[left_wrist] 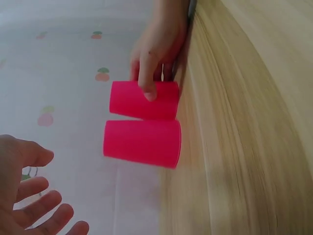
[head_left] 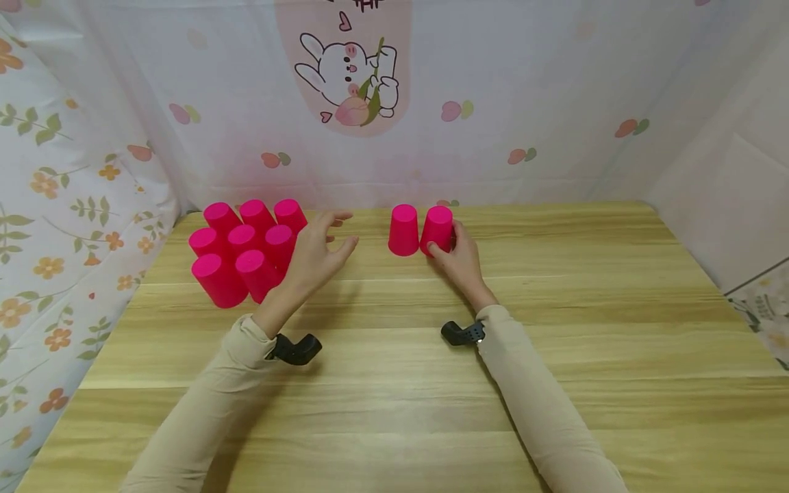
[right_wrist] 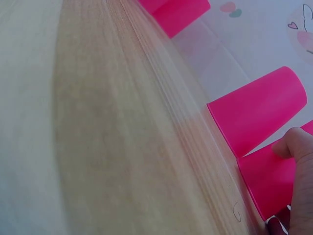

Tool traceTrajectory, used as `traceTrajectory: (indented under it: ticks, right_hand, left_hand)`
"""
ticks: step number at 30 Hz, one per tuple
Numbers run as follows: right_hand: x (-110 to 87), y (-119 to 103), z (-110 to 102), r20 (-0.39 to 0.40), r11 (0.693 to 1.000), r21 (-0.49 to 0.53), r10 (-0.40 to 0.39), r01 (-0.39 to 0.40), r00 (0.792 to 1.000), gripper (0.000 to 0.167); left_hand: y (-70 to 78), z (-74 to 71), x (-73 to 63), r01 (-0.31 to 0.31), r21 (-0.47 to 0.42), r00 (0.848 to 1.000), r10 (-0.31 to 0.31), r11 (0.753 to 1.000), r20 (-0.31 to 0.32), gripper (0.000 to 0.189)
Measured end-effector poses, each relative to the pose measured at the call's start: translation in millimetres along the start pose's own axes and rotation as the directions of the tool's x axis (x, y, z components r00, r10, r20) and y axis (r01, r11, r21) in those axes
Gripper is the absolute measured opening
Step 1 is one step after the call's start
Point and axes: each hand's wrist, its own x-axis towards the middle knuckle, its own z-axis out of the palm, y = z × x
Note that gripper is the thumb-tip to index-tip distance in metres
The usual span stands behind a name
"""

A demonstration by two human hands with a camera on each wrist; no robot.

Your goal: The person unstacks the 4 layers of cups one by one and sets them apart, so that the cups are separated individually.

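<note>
Two pink cups stand upside down side by side at the back of the table. My right hand (head_left: 462, 263) grips the right pink cup (head_left: 437, 229), thumb on its near side and fingers around its far right side. Just left of it stands the other pink cup (head_left: 403, 231), touched by neither hand. My left hand (head_left: 313, 255) hovers with spread, relaxed fingers beside a group of several upturned pink cups (head_left: 220, 282), partly covering the nearest ones. In the left wrist view, nothing lies between the left fingers (left_wrist: 36, 188).
A wooden table (head_left: 394, 411) carries all the cups. Behind it hangs a white curtain (head_left: 505, 82) with a rabbit print, and a floral cloth (head_left: 55, 239) hangs along the left. Black wrist devices (head_left: 297, 349) sit on both wrists.
</note>
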Motion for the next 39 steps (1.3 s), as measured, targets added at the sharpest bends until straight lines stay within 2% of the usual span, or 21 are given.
traceTrajectory:
  ticks: [3,6,8,10,12,14,17,21,27,32,39]
  right_hand:
    - [-0.3,1,0,-0.002,1.0,-0.01,0.001,-0.001,1.0,0.052]
    - [-0.4,1,0,-0.005,1.0,-0.015,0.001,-0.001,1.0,0.052]
    - [-0.6,1,0,-0.004,1.0,-0.012,0.002,-0.002,1.0,0.052]
    - [-0.9,1,0,-0.001,1.0,-0.006,0.004,-0.004,1.0,0.052]
    - [-1.2,0,0,0.003,1.0,0.002,0.003,-0.003,1.0,0.052]
    - [-1.6,0,0,0.001,1.0,0.008,0.001,-0.001,1.0,0.052]
    - [-2.1,0,-1,-0.002,1.0,0.01,-0.002,0.002,1.0,0.051]
    - [-1.9,1,0,0.001,1.0,0.013,0.0,0.0,1.0,0.051]
    - [1.2,1,3,-0.004,1.0,-0.008,-0.015,0.015,1.0,0.051]
    - [2.4,1,4,-0.005,1.0,-0.016,-0.017,0.017,1.0,0.052]
    - [0.8,3,2,-0.006,1.0,-0.019,0.004,-0.004,1.0,0.052]
  left_hand:
    - [-0.2,14.2,10.0,0.081,-0.047,0.996,-0.079,0.996,0.052,0.039]
    - [-1.5,27.8,21.8,0.17,-0.079,0.981,-0.161,0.982,0.112,0.045]
    - [-2.2,35.9,30.0,0.23,-0.087,0.962,-0.213,0.969,0.171,0.049]
    - [-2.8,43.6,38.3,0.284,-0.074,0.937,-0.26,0.956,0.234,0.054]
    - [-3.2,51.3,46.5,0.312,-0.052,0.916,-0.285,0.949,0.283,0.058]
    - [-3.4,59.2,53.7,0.319,-0.04,0.904,-0.292,0.947,0.311,0.06]
    - [-2.8,71.2,61.2,0.315,-0.052,0.905,-0.284,0.948,0.316,0.062]
    - [-1.3,84.5,64.8,0.318,-0.062,0.912,-0.288,0.946,0.293,0.06]
    - [-3.5,90.2,63.0,0.327,-0.1,0.925,-0.296,0.94,0.237,0.054]
    - [-1.6,75.7,58.8,0.316,-0.164,0.934,-0.276,0.934,0.228,0.052]
    - [9.7,35.2,47.0,0.28,-0.153,0.939,-0.237,0.948,0.248,0.055]
